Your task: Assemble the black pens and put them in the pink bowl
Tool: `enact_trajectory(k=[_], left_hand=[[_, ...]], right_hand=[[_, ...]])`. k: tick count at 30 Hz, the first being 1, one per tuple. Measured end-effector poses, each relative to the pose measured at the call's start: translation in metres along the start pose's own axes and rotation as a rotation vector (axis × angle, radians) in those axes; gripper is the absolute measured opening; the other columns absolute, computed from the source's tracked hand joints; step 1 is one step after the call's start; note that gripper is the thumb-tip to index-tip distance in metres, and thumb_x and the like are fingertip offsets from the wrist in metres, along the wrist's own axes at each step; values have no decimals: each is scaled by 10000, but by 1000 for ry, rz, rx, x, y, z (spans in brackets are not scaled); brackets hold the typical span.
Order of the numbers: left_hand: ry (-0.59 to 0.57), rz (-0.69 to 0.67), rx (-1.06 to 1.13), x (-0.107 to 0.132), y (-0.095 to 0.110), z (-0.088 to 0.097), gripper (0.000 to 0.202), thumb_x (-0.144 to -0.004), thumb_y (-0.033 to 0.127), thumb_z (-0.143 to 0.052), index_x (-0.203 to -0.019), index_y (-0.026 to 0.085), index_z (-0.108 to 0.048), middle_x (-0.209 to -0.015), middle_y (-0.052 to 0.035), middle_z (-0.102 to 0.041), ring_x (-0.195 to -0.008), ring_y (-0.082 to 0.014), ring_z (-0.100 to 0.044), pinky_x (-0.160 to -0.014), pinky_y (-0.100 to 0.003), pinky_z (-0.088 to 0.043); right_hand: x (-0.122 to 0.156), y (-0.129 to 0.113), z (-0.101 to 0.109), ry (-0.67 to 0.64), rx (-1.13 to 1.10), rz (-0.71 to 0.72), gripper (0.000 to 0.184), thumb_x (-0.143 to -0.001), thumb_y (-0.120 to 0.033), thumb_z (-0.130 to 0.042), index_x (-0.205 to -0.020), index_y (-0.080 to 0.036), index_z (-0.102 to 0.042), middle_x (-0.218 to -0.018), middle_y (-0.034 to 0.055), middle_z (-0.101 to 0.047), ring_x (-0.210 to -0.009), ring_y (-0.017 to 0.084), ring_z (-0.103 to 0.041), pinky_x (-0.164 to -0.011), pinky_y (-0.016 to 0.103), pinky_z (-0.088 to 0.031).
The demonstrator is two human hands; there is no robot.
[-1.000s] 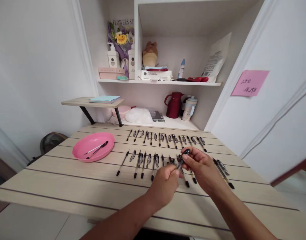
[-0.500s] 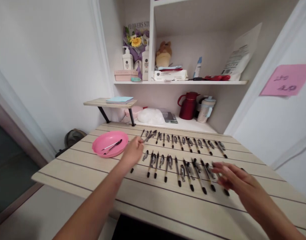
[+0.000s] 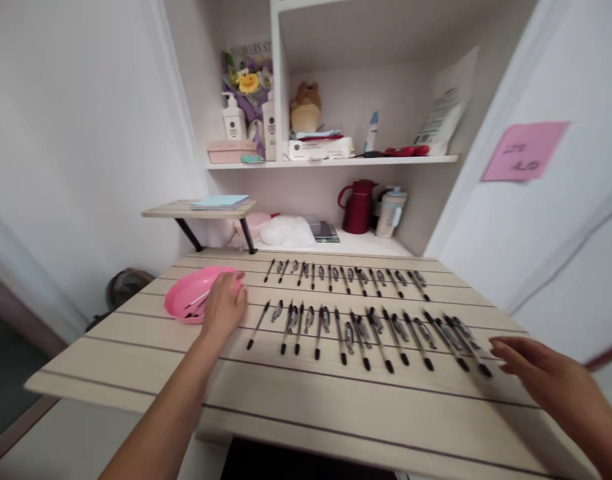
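Two rows of black-capped pens lie on the striped wooden table (image 3: pixel 306 413): a back row (image 3: pixel 343 277) and a longer front row (image 3: pixel 366 330). At the left stands a pink bowl (image 3: pixel 183 293) holding pens (image 3: pixel 196 305). My left hand (image 3: pixel 225 307) rests over the bowl's right rim. Its fingers are loosely spread, and I see nothing in them. Stretched flat and open, my right hand (image 3: pixel 546 377) hovers just above the table, right of the front row's last pens.
Behind the table, a low shelf carries a red jug (image 3: pixel 356 207), a lidded cup (image 3: pixel 391 213) and a white bag (image 3: pixel 283 232). A small riser (image 3: pixel 196 212) holds a blue booklet. A pink note (image 3: pixel 523 150) is stuck on the right wall. A fan (image 3: pixel 129 283) stands on the floor to the left.
Both hands held one pen a second ago. The left hand then carried it leftward to the pink bowl and now sits over the rim; the right hand drew back to the right, empty.
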State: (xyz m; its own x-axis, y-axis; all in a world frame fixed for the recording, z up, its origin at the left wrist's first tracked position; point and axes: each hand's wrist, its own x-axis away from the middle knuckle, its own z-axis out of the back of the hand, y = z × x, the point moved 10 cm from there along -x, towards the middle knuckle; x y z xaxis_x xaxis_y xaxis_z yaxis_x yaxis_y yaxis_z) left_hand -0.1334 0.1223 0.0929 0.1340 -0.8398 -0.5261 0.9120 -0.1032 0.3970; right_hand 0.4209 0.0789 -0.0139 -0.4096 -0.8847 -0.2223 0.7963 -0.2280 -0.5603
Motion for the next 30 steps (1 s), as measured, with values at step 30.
enact_trajectory(k=[30], left_hand=[[-696, -148, 857, 123, 177, -95, 198, -807, 295, -476, -885, 171, -609, -873, -79, -605, -846, -192, -547, -776, -324, -422]], right_hand=[[7, -36, -8, -50, 55, 3, 197, -704, -353, -510, -601, -204, -585, -560, 64, -622, -557, 212, -569, -514, 288, -354]])
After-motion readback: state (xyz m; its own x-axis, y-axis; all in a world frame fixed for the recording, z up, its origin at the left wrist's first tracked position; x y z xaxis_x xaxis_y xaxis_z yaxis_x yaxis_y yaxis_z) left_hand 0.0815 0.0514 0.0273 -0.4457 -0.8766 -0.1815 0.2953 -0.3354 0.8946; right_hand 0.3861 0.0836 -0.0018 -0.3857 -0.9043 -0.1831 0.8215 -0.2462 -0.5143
